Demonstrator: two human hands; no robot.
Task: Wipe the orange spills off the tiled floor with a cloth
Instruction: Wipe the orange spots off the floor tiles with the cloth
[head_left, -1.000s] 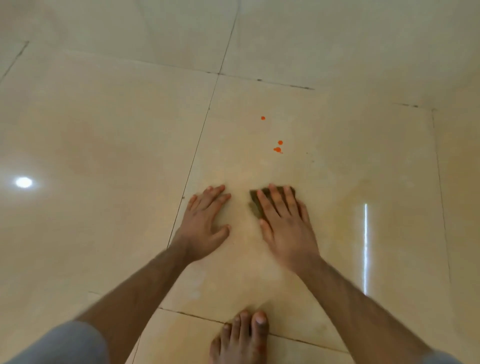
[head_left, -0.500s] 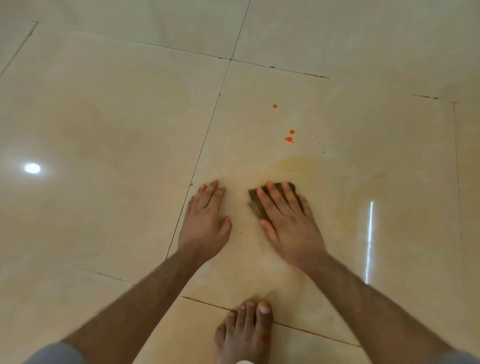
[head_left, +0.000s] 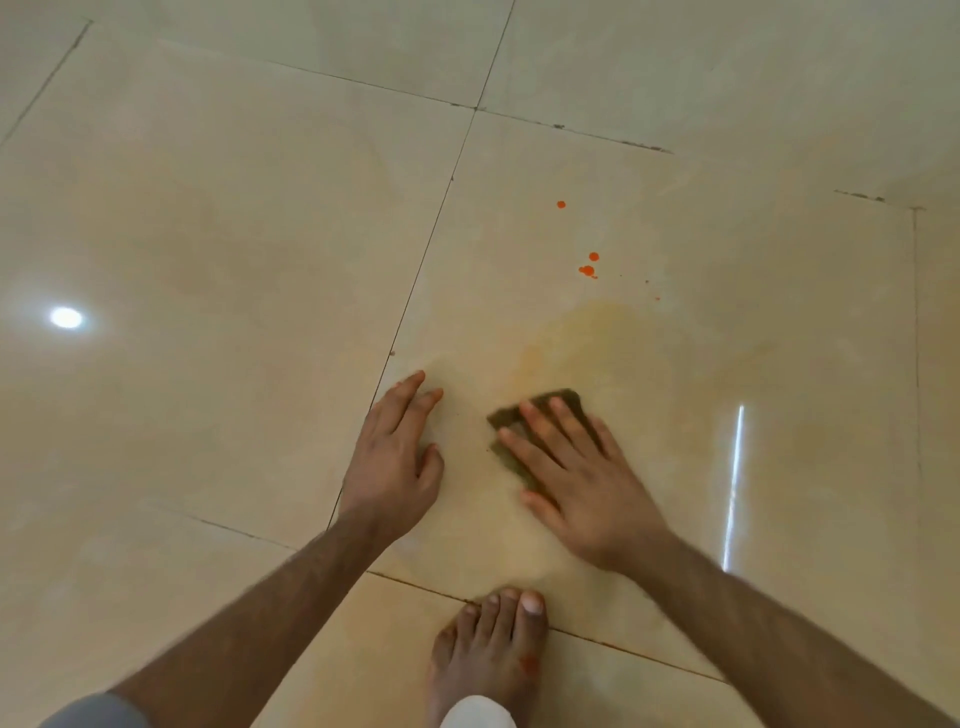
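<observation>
No writing or label shows anywhere in the frame. The cloth (head_left: 524, 415), a dark olive-brown folded pad, lies flat on the tiled floor (head_left: 234, 260) just right of centre, its long axis running from lower left to upper right, with one corner pointing toward the upper right. The right hand (head_left: 582, 483) lies flat on top of it, fingers (head_left: 540, 431) spread and straight, pressing down rather than clenched round it; the thumb lies along the pad's lower edge. The left hand (head_left: 395, 462) rests palm down on the bare tile just left of the cloth, apart from it, fingers loosely extended and holding nothing. Above the cloth a faint orange smear (head_left: 571, 338) spreads across the tile, and farther up, well apart from the hand, sit several small orange drops (head_left: 587, 270). A bare foot (head_left: 493, 649) stands at the bottom centre, toes on the grout line
</observation>
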